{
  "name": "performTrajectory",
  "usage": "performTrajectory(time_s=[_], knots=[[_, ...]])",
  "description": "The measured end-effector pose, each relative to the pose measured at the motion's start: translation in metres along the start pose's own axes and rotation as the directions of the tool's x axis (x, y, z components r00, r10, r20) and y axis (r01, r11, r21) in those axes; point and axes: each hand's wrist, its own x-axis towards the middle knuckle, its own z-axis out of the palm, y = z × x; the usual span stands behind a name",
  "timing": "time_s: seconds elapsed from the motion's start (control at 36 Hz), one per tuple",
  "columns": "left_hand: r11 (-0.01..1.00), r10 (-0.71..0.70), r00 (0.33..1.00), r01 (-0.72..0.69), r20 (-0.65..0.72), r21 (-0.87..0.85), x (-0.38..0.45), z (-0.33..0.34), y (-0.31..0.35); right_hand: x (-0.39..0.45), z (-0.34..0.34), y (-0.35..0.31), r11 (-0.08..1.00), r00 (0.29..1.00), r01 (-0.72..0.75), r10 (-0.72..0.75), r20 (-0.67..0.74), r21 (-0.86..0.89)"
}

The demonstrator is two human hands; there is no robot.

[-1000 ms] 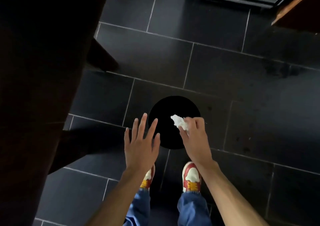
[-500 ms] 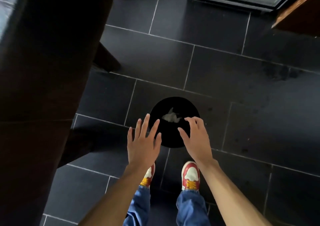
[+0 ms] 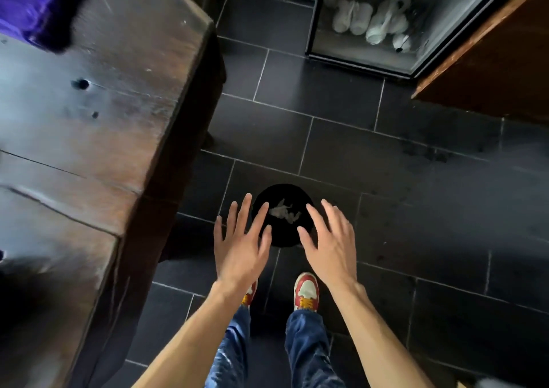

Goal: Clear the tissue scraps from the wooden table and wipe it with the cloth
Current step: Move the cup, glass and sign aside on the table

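Note:
A round black bin [image 3: 292,193] stands on the dark floor tiles in front of my feet. White tissue scraps [image 3: 283,213] lie inside it. My left hand [image 3: 240,246] hovers over the bin's left rim, fingers spread, holding nothing. My right hand [image 3: 329,243] hovers over the right rim, fingers apart and empty. The dark wooden table [image 3: 98,114] fills the left side. A purple cloth [image 3: 35,4] lies blurred at the table's far left corner.
A glass-fronted cabinet [image 3: 386,19] with white shoes stands at the back right. A brown wooden unit [image 3: 490,69] juts in from the right. My red-and-white sneakers [image 3: 306,291] stand just behind the bin on dark tiles [image 3: 430,239].
My right hand let go of the tissue scrap, which fell into the bin. Both hands spread open. The view tilted up and left, revealing the tabletop and the purple cloth.

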Motion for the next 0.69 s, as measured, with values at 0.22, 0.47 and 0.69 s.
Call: performTrajectory(time_s=[0.22, 0.47, 0.69], knots=[[0.999, 0.037, 0.996, -0.035, -0.080, 0.030, -0.052, -0.092, 0.039, -0.040, -0.106, -0.041, 0.999, 1.000, -0.009, 0.008, -0.024, -0.048], [0.998, 0.036, 0.969, -0.047, -0.244, -0.041, -0.117, -0.197, 0.077, -0.096, -0.218, -0.088, 0.999, 0.992, 0.002, -0.006, -0.128, -0.033], [0.993, 0.117, 0.919, -0.109, -0.377, 0.041, -0.177, -0.253, 0.088, -0.143, -0.282, -0.131, 0.999, 0.984, 0.016, -0.021, -0.178, -0.032]])
